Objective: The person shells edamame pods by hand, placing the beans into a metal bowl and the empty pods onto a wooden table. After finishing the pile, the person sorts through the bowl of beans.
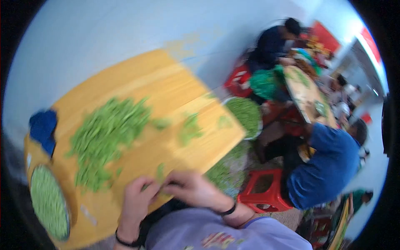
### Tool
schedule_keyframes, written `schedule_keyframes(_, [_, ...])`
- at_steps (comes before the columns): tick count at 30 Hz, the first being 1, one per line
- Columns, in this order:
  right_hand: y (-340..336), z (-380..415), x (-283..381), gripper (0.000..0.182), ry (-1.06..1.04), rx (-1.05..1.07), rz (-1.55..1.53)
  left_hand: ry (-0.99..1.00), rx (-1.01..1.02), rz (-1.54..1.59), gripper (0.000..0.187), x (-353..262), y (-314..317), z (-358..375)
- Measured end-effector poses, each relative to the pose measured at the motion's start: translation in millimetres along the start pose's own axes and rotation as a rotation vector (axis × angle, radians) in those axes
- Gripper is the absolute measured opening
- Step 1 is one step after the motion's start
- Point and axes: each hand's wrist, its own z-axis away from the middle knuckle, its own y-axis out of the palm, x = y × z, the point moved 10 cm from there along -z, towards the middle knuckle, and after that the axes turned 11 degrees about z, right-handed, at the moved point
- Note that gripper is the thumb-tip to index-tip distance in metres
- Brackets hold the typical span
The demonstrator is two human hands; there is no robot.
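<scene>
My left hand (139, 196) and my right hand (189, 187) meet at the near edge of a yellow wooden table (166, 75), fingertips almost touching. Both have their fingers bent in a pinch. A slim green pod (160, 171) shows right beside the fingertips; blur hides whether either hand grips it. Farther in on the tabletop lies a large heap of green pods (108, 129), bean-like in shape. Smaller clusters of pods (191, 129) are scattered to its right. Each wrist wears a dark band.
A bowl of green pods (49, 202) stands at the left corner, near a dark blue cloth (43, 128). Right of the table are a full basin (246, 116) and pods on the floor (227, 171). A person in blue (325, 166) sits on a red stool (262, 187); others work beyond.
</scene>
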Motion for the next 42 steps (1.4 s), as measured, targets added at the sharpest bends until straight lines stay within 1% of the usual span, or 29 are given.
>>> schedule_keyframes(1, [1,-2,1,0.016,-0.036,0.059,-0.125,0.051,-0.027,-0.086,0.008,-8,2,2])
schedule_keyframes(2, [0,-2,-2,0.016,-0.036,0.064,-0.164,-0.005,-0.066,0.002,0.007,3,-4,-1])
schedule_keyframes(4, [-6,-1,-3,0.018,-0.039,0.007,-0.063,0.129,0.021,0.151,0.006,10,-4,-10])
schedule_keyframes(5, [-6,1,-3,0.019,-0.005,0.018,-0.065,0.136,0.071,0.152,0.006,9,8,-10])
schedule_keyframes(8, [-14,5,2,0.019,-0.005,-0.131,-0.147,0.136,0.017,0.199,0.008,5,11,-7])
schedule_keyframes(10, [-14,7,4,0.019,-0.005,-0.145,-0.154,0.251,-0.076,0.168,0.007,-8,9,-1])
schedule_keyframes(12, [-18,8,1,0.02,-0.001,-0.176,-0.154,0.339,-0.091,0.102,0.007,-14,13,3])
schedule_keyframes(13, [-10,5,-5,0.019,0.001,-0.126,-0.294,0.422,-0.129,0.044,0.008,-20,10,7])
schedule_keyframes(14, [-1,0,-11,0.019,-0.003,-0.073,-0.434,0.427,-0.109,0.038,0.008,-20,10,7])
schedule_keyframes(15, [19,-2,-23,0.017,0.12,0.065,-0.637,0.385,-0.05,0.088,0.008,-16,11,4])
schedule_keyframes(16, [19,-3,-27,0.017,0.115,0.046,-0.633,0.34,0.009,0.138,0.008,-11,13,2])
schedule_keyframes(18, [33,-3,-30,0.014,0.187,0.118,-0.82,0.291,0.008,0.167,0.01,-2,3,-2])
schedule_keyframes(19, [25,0,-18,0.014,0.182,0.107,-0.82,0.24,-0.012,0.199,0.011,0,-1,-4])
schedule_keyframes(21, [-4,10,-2,0.012,0.168,-0.05,-0.49,0.295,-0.042,0.158,0.011,-11,1,5])
schedule_keyframes(22, [-2,9,-9,0.012,0.168,-0.056,-0.494,0.346,-0.082,0.119,0.011,-18,-1,11])
schedule_keyframes(24, [28,6,-21,0.026,0.218,0.178,-0.653,0.391,-0.109,0.034,0.012,-19,-5,15])
schedule_keyframes(25, [32,3,-21,0.026,0.217,0.181,-0.653,0.435,-0.139,-0.048,0.012,-23,-8,18])
schedule_keyframes(26, [33,0,-16,0.017,0.165,0.168,-0.706,0.434,-0.144,-0.048,0.012,-21,-10,19])
schedule_keyframes(28, [40,0,-11,0.014,0.115,0.174,-0.766,0.48,-0.161,-0.034,0.013,-21,-14,23])
schedule_keyframes(30, [39,6,-8,0.017,0.238,0.148,-0.816,0.414,-0.189,-0.03,0.014,-17,-18,23])
schedule_keyframes(32, [26,14,7,0.017,0.255,0.141,-0.705,0.648,-0.186,0.142,0.012,0,-42,9])
schedule_keyframes(33, [23,16,6,0.016,0.314,0.095,-0.675,0.482,-0.161,-0.02,0.016,-12,-24,21])
schedule_keyframes(34, [21,18,4,0.015,0.364,0.062,-0.641,0.469,-0.15,0.058,0.012,-13,-21,20])
schedule_keyframes(35, [23,19,6,0.018,0.373,0.104,-0.66,0.423,-0.075,-0.084,0.011,-28,-10,24])
schedule_keyframes(36, [25,21,10,0.014,0.424,0.093,-0.708,0.418,-0.044,-0.33,0.01,-28,-9,24])
schedule_keyframes(37, [26,23,10,0.009,0.404,0.039,-0.863,0.321,0.07,-0.153,0.012,-25,-4,23])
schedule_keyframes(38, [23,21,14,0.008,0.432,-0.041,-0.81,0.474,0.142,-0.069,0.014,-32,-2,25])
schedule_keyframes(39, [26,16,15,0.009,0.372,-0.02,-0.834,0.57,0.133,-0.057,0.019,-36,-4,29])
schedule_keyframes(42, [31,8,20,0.011,0.268,-0.074,-0.898,0.569,0.028,0.082,0.018,-39,-21,40])
